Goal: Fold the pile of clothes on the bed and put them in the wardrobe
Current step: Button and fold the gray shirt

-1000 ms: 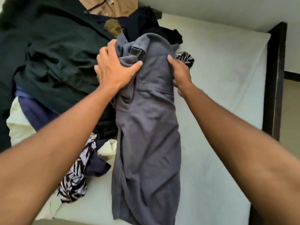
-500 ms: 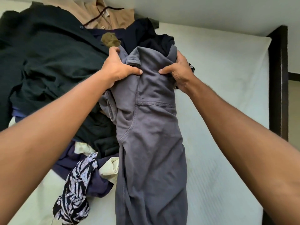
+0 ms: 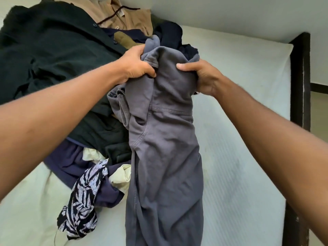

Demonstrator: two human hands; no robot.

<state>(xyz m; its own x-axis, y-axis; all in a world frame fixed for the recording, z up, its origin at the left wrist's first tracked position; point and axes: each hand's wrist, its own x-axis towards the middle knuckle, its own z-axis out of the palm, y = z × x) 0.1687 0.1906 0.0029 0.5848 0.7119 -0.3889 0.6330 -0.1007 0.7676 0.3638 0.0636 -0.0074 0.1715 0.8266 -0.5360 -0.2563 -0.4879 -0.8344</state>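
Nearest, draped limp down the white bed (image 3: 239,157): the legs of grey trousers (image 3: 165,157), soft and floppy, probably mid-weight twill, neither slippery nor fragile. Just left of them, a black-and-white patterned garment (image 3: 83,197) trailing from the heap. Further up, gripped at the bunched waistband by 2 hands: left hand (image 3: 136,66) fisted round 1 side, right hand (image 3: 202,77) clamped on the other, thumb across the front. Likely best held at both waistband corners and shaken out, seams matched, before any fold. Beyond, touching the trousers, the dark pile of clothes (image 3: 53,50), tan shirt (image 3: 124,16) farthest back.
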